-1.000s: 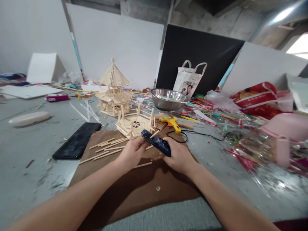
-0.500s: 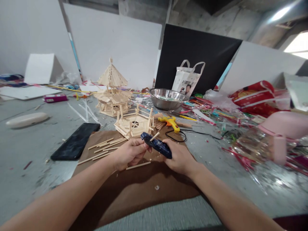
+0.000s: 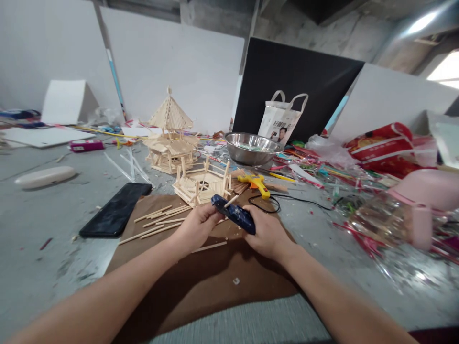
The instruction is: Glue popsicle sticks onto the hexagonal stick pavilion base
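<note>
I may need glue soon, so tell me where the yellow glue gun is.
In the head view, the yellow glue gun lies right of the open stick frame, below the metal bowl.

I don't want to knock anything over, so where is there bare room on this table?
Mostly bare: table between brown sheet and red strips, and the sheet's near part between the forearms, save one white scrap. Crowded: around the pink-lidded jug and stick models.
</note>
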{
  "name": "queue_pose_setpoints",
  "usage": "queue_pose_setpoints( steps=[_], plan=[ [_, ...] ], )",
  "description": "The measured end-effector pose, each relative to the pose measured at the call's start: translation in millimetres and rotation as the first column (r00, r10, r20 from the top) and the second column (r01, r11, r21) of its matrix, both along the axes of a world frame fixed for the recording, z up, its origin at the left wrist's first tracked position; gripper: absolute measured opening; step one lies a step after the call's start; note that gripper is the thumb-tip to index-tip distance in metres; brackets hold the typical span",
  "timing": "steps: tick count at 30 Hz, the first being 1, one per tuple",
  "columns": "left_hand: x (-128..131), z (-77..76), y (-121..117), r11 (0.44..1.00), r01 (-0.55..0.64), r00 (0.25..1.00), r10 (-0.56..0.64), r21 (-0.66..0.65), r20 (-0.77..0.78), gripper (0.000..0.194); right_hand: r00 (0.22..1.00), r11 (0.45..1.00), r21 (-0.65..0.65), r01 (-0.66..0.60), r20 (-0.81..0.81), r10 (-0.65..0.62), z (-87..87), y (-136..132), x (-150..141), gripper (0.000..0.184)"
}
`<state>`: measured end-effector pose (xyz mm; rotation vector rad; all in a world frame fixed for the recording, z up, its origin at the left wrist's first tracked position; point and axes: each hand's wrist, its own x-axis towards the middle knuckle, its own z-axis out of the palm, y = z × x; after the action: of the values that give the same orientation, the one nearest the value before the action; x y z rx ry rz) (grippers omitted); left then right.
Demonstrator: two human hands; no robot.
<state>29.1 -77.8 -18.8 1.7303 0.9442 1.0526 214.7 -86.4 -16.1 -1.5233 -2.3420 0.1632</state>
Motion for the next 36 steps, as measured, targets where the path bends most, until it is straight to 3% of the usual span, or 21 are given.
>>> queue_pose_setpoints(
  steps=[3, 6, 9, 11, 13, 15, 18, 21, 24, 26, 28, 31, 33, 35, 36],
  plan=[
    [-2, 2.4, -1, 0.955, 0.144, 0.983, -0.107, -0.26, 0.15, 0.028, 0.998, 0.999, 0.008, -0.052, -0.034, 0.052, -0.4, 0, 3, 0.045],
    [-7, 2.4, -2, 0.81, 0.33, 0.931, -0.195, -0.484, 0.307, 0.031, 0.994, 0.995, 0.016, -0.096, -0.048, 0.096, 0.3, -1, 4, 0.043],
    [-11, 2.5, -2, 0.686, 0.451, 0.884, -0.252, -0.572, 0.394, 0.028, 0.994, 0.995, 0.004, -0.099, -0.046, 0.099, 2.3, -2, 4, 0.043],
    [-13, 2.5, -1, 0.65, 0.485, 0.867, -0.274, -0.584, 0.415, 0.026, 0.994, 0.995, -0.009, -0.103, -0.041, 0.102, 3.8, -3, 4, 0.041],
    [-13, 2.0, -1, 0.651, 0.489, 0.866, -0.282, -0.58, 0.413, 0.026, 0.995, 0.995, -0.026, -0.098, -0.023, 0.097, 5.0, -5, 4, 0.038],
    [-12, 1.0, 0, 0.692, 0.452, 0.884, -0.262, -0.564, 0.386, 0.026, 0.997, 0.997, -0.032, -0.074, 0.001, 0.074, 5.3, -5, 5, 0.035],
    [-6, -0.3, 0, 0.816, 0.314, 0.939, -0.192, -0.485, 0.286, 0.029, 0.999, 1.0, -0.024, -0.02, 0.031, 0.021, 3.9, -6, 5, 0.032],
    [-1, -0.2, 1, 0.955, 0.123, 0.987, -0.088, -0.271, 0.137, 0.029, 0.998, 0.999, -0.029, 0.029, 0.058, -0.027, 1.8, -4, 4, 0.033],
    [2, 0.9, 1, 0.99, 0.026, 0.995, -0.012, -0.135, 0.101, 0.027, 0.999, 1.0, -0.016, 0.007, 0.043, -0.007, 1.6, 0, 3, 0.041],
    [2, 1.2, -1, 0.974, 0.075, 0.989, -0.045, -0.212, 0.142, 0.027, 0.998, 0.998, -0.007, -0.057, 0.013, 0.058, 3.5, 2, 4, 0.047],
    [0, 1.3, -4, 0.918, 0.185, 0.969, -0.111, -0.352, 0.22, 0.029, 0.992, 0.992, -0.008, -0.123, -0.007, 0.123, 6.4, 3, 6, 0.051],
    [-6, 3.0, -8, 0.77, 0.387, 0.907, -0.217, -0.508, 0.362, 0.03, 0.981, 0.981, 0.031, -0.192, -0.014, 0.192, 10.4, 5, 10, 0.055],
    [-11, 5.5, -9, 0.681, 0.493, 0.858, -0.278, -0.541, 0.431, 0.028, 0.98, 0.977, 0.073, -0.2, -0.003, 0.2, 11.2, 8, 17, 0.056],
    [-16, 7.8, -8, 0.655, 0.534, 0.834, -0.306, -0.534, 0.459, 0.025, 0.99, 0.985, 0.097, -0.139, 0.023, 0.138, 10.0, 13, 25, 0.054],
    [-17, 8.4, -7, 0.675, 0.524, 0.837, -0.293, -0.519, 0.462, 0.025, 0.996, 0.992, 0.1, -0.08, 0.044, 0.076, 8.7, 16, 30, 0.052]
  ],
)
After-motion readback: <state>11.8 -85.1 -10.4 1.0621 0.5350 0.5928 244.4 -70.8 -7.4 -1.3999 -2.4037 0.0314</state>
